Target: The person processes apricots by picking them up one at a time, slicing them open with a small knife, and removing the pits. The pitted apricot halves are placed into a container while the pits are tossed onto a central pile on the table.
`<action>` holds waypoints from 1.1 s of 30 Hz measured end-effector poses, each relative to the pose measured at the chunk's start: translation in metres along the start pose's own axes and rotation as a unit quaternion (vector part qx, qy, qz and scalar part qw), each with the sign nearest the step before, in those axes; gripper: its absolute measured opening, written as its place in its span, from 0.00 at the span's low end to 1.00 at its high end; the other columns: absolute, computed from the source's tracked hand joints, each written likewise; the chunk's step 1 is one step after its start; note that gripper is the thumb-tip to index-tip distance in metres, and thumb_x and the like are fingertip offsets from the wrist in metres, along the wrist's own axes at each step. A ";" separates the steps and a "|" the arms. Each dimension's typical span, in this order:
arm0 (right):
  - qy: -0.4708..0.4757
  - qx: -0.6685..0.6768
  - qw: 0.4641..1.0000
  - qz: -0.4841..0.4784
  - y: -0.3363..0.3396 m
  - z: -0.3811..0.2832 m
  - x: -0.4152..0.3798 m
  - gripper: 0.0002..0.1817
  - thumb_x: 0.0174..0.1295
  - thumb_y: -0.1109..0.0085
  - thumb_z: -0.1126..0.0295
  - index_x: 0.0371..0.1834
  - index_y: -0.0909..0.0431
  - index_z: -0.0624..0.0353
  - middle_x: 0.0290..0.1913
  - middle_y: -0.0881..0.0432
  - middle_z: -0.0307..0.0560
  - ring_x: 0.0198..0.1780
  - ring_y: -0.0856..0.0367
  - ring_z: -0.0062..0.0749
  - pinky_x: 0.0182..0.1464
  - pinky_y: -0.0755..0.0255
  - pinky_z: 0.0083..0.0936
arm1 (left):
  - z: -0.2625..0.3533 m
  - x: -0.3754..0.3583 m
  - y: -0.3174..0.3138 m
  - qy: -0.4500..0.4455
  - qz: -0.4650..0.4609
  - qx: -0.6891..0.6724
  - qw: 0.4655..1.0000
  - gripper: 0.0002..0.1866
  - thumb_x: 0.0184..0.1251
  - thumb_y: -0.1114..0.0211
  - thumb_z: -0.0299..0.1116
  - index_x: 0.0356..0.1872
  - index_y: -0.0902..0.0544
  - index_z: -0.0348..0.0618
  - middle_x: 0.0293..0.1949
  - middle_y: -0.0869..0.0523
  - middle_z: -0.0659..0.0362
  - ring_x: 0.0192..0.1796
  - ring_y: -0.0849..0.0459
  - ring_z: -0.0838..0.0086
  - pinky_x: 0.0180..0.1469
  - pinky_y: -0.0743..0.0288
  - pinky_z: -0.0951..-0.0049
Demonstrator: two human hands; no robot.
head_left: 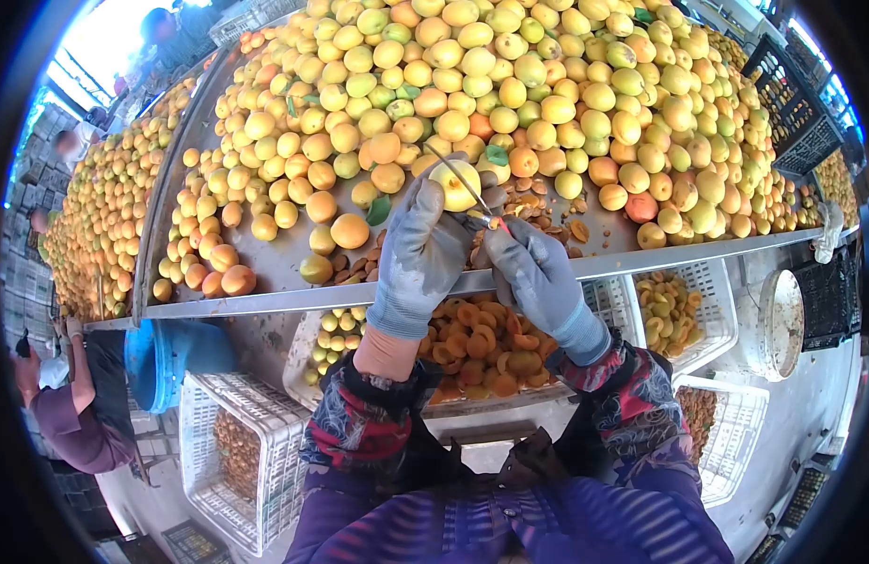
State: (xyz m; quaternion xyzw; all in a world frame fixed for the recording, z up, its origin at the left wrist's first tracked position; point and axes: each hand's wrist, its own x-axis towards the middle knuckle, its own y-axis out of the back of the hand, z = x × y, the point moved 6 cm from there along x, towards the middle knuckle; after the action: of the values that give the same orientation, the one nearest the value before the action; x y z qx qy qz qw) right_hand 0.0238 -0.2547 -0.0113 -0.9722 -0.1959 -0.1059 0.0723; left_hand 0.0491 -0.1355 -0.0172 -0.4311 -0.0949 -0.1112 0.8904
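My left hand point(416, 252), in a grey work glove, grips a yellow apricot point(451, 195) just above the table's front edge. In my gloved right hand point(536, 268) is a small knife point(499, 224) with an orange-red bit showing at its handle. Its thin blade lies across the front of the fruit. Behind both hands rises a large heap of apricots point(547, 70) on the metal table. Brown apricot pits point(538, 214) are scattered around the hands. Directly below, halved apricots point(486, 346) fill a container in front of my lap.
The table's metal rim point(265, 302) runs across in front of me. Beneath it stand a blue barrel point(176, 362), a white crate point(256, 414) of pits and a white bucket point(780, 324). A black crate point(794, 113) sits at the right. Another person point(82, 414) works at the left.
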 end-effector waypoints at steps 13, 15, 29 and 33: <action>-0.052 -0.011 0.998 0.033 0.000 0.013 0.000 0.14 0.72 0.51 0.64 0.35 0.29 0.66 0.22 0.33 0.32 0.25 0.38 0.13 0.27 0.39 0.16 | 0.005 -0.001 -0.002 -0.031 -0.007 0.041 0.999 0.23 0.72 0.44 0.39 0.60 0.31 0.33 0.50 0.20 0.53 0.52 0.19 0.64 0.59 0.28 0.63; -0.024 -0.037 0.998 0.041 0.000 0.015 0.003 0.15 0.72 0.51 0.63 0.35 0.29 0.66 0.21 0.33 0.33 0.25 0.38 0.14 0.27 0.39 0.17 | 0.007 -0.002 -0.006 -0.029 -0.002 0.047 0.998 0.23 0.72 0.44 0.38 0.60 0.32 0.33 0.50 0.20 0.53 0.52 0.19 0.64 0.58 0.27 0.63; 0.034 -0.044 0.996 0.070 0.002 0.032 0.005 0.14 0.71 0.50 0.63 0.33 0.26 0.63 0.18 0.37 0.34 0.22 0.40 0.14 0.24 0.42 0.17 | -0.010 -0.007 0.001 0.061 0.032 -0.097 0.993 0.24 0.72 0.43 0.37 0.62 0.33 0.34 0.52 0.20 0.48 0.55 0.20 0.61 0.57 0.26 0.62; 0.035 -0.071 0.996 0.033 0.000 0.018 0.002 0.14 0.72 0.51 0.63 0.33 0.28 0.63 0.18 0.37 0.32 0.22 0.41 0.13 0.23 0.43 0.17 | 0.025 -0.005 -0.005 -0.026 0.003 0.152 0.988 0.27 0.66 0.38 0.29 0.64 0.33 0.34 0.54 0.21 0.51 0.55 0.21 0.66 0.59 0.27 0.67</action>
State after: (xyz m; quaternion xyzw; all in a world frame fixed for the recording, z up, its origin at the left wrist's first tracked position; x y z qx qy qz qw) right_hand 0.0291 -0.2511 -0.0281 -0.9765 -0.1531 -0.1511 0.0136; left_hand 0.0408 -0.1179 0.0008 -0.2940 -0.1330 -0.0815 0.9430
